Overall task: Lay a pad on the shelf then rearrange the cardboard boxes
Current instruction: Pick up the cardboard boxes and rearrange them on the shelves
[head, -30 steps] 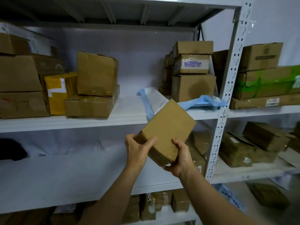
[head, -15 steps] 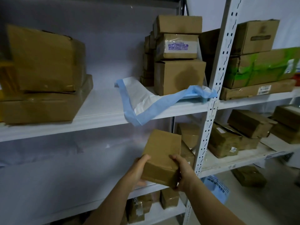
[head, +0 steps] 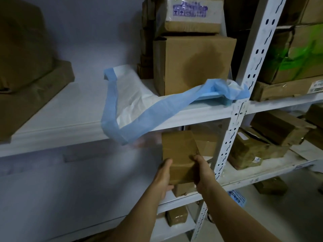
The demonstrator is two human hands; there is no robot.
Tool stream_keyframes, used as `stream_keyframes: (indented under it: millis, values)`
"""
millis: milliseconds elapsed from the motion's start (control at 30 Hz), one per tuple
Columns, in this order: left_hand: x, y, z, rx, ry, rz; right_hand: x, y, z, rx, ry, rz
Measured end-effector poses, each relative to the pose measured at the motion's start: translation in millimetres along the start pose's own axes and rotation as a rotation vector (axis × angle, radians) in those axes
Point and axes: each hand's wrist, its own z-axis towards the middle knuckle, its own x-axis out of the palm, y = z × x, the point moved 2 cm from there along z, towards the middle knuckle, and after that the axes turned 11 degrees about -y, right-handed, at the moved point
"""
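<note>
- White metal shelving [head: 244, 109] with a perforated upright fills the head view, against a pale wall.
- Left hand [head: 163, 177] and right hand [head: 202, 172] clasp one small brown cardboard box [head: 180, 154] between them at the middle shelf, near its right end; fingers of both hands curl narrowly around its lower sides, thumbs on top.
- One pad [head: 129, 100], white with a blue border, thin and crumpled, lies on the upper shelf, its corner drooping over the front edge just above the held box, its right end pinned under a stained box [head: 194, 65].
- Atop that stained box sits one plastic-wrapped box [head: 190, 14] with purple print.
- Two flat brown boxes [head: 26, 81] are stacked at left.
</note>
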Motion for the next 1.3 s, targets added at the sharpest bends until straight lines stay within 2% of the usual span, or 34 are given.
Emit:
stream_keyframes:
  millis: [167, 367, 633, 800, 900, 1167, 1300]
  values:
    - [35.9, 1.4, 35.3, -0.029, -0.032, -0.021, -1.6, 7.1, 58.4, 0.111, 0.070, 0.003]
    - [68.5, 3.9, 61.4, 0.006, -0.065, 0.078, 6.1, 1.8, 127.2, 0.087, 0.047, 0.081]
    - [82.8, 17.3, 75.7, 0.072, -0.102, 0.237, -0.6, -6.9, 159.0, 0.109, -0.144, -0.059]
    - [78.1, 14.4, 66.3, 0.074, -0.116, 0.269, -2.9, 0.8, 141.8, 0.122, -0.221, -0.120]
    - [61.3, 6.3, 59.5, 0.094, -0.181, 0.275, -2.9, 7.0, 114.5, 0.066, -0.263, -0.108]
    - [-49.9, -31.0, 12.9, 0.336, -0.494, 0.387, 58.5, -11.5, -3.9, -0.132, -0.027, -0.209]
    - [-144.2, -42.9, -32.5, 0.410, -0.739, 0.188, 110.0, -47.7, -88.2, -0.133, 0.027, -0.268]
